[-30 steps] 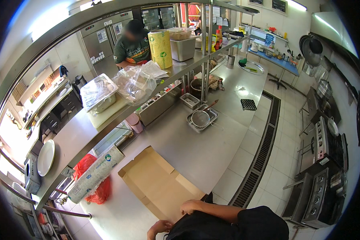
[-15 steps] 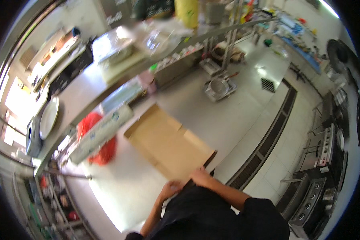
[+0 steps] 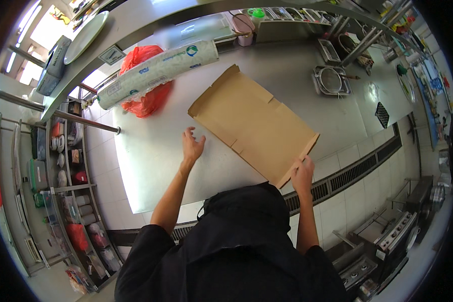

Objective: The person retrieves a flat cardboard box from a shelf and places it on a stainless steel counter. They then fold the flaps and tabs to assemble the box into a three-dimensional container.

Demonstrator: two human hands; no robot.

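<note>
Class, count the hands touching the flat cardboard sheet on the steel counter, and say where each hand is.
1. The right hand grips the cardboard at its near corner. The left hand hovers open over the counter, just left of the sheet, not touching it.

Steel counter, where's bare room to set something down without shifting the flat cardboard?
The steel counter is bare around the left hand, between the flat cardboard, the red bag and the near edge. Another bare strip lies beyond the cardboard towards the strainer tray. The right hand grips the cardboard's near corner; the far shelf is crowded.
</note>
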